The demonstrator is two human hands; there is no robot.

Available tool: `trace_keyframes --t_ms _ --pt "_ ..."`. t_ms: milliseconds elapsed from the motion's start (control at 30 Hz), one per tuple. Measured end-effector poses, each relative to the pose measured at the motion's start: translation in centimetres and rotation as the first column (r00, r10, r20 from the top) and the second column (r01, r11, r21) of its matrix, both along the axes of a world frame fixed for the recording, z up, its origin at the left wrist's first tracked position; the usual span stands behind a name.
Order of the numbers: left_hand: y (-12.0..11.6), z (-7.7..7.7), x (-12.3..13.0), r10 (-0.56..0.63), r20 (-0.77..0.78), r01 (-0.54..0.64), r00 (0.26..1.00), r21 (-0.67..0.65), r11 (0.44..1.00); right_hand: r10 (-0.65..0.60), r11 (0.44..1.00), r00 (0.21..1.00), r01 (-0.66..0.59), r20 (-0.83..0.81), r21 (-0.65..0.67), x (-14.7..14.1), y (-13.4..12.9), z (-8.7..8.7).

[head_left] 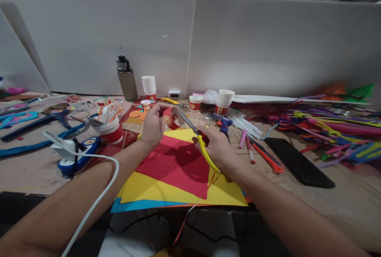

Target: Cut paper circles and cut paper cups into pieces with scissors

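My left hand (153,126) holds up a cut piece of a red and white paper cup (170,120), curled like a ring with a gold emblem. In my right hand (216,145) is a pair of scissors (203,151) with yellow handles. The blades point up and left, at the edge of the cup piece; whether they touch it I cannot tell. Below both hands lies a red sheet (178,165) on top of yellow paper (143,191), with blue paper (133,206) under that. A thin red and white strip (195,205) hangs down past the table edge.
Stacked cups holding pens (109,132) and a blue power strip (81,155) stand left. Cup stacks (149,86) and a bottle (127,80) stand behind. Right are a blue glue gun (224,125), markers (250,149), a black phone-like slab (297,161) and pipe cleaners (336,126). A white cable (110,185) crosses my left forearm.
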State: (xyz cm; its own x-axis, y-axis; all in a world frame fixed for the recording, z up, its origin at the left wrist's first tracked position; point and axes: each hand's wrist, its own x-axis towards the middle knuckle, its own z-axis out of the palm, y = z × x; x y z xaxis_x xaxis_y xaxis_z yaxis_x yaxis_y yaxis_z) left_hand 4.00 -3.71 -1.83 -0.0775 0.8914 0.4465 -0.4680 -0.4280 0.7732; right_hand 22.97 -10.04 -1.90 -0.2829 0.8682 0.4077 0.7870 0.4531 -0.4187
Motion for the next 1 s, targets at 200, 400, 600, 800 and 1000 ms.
trace_keyframes --t_ms 200,400,600,800,1000 --pt "-0.1 -0.3 -0.1 -0.016 -0.034 0.018 0.999 0.034 0.999 -0.004 1.000 1.000 0.004 -0.003 0.013 0.1 0.0 -0.1" --pt "0.0 -0.2 0.0 -0.011 -0.013 0.011 1.000 0.003 1.000 -0.003 1.000 1.000 0.003 0.010 0.029 0.1 -0.1 0.0" --pt "0.1 0.2 -0.1 -0.059 0.019 0.059 0.998 -0.037 0.998 -0.005 0.999 1.000 0.005 0.013 0.049 0.1 -0.1 0.0" --pt "-0.2 0.6 0.0 -0.098 0.001 0.098 0.995 -0.070 0.993 -0.014 0.997 1.000 0.013 0.016 0.070 0.2 -0.2 -0.1" --pt "-0.4 1.3 -0.1 -0.126 0.023 0.128 0.992 -0.117 0.985 0.004 0.998 1.000 -0.005 0.008 0.069 0.3 -0.1 0.1"
